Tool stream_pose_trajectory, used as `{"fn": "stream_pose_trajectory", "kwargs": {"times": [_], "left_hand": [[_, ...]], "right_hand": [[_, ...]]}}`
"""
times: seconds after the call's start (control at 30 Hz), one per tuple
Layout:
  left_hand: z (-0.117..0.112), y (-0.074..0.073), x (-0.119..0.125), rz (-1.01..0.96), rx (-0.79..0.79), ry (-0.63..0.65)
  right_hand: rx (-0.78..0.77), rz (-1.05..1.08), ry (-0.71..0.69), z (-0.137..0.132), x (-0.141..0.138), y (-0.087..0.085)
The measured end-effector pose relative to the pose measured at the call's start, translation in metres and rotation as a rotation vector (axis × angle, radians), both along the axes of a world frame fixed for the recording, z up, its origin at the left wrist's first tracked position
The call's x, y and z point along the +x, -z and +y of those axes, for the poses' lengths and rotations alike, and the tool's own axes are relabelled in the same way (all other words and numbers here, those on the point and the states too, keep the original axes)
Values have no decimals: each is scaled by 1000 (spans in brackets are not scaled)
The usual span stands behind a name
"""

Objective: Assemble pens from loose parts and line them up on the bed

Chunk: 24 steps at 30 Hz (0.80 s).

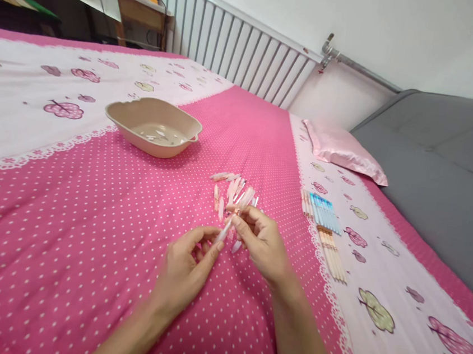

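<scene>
My left hand [187, 265] and my right hand [261, 241] meet over the pink dotted bedspread [87, 229]. Both pinch one slim pale pen [225, 231], the right hand at its upper part and the left thumb and finger at its lower tip. Just beyond the hands lies a loose heap of several pale pink pen caps and parts [233, 191]. To the right, pens lie side by side in a row [324, 231], some blue, some cream.
A beige plastic basin [153, 126] with a few small bits inside stands at the back left. A pink pillow [343, 151] lies by the white radiator [237, 47]. A grey sofa [443, 176] runs along the right.
</scene>
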<state>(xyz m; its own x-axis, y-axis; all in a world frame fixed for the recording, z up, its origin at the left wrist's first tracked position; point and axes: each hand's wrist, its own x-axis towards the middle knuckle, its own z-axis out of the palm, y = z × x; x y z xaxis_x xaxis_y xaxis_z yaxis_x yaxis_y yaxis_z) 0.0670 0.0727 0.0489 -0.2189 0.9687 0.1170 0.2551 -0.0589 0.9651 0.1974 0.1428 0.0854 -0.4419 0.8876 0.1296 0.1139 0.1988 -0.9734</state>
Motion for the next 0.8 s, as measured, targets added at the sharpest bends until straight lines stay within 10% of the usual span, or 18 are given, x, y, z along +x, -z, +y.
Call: {"fn": "stream_pose_trajectory", "kwargs": {"times": [0.8], "left_hand": [[-1, 0, 0, 0, 19, -18]], "right_hand": [[-32, -8, 2, 1, 0, 2]]}}
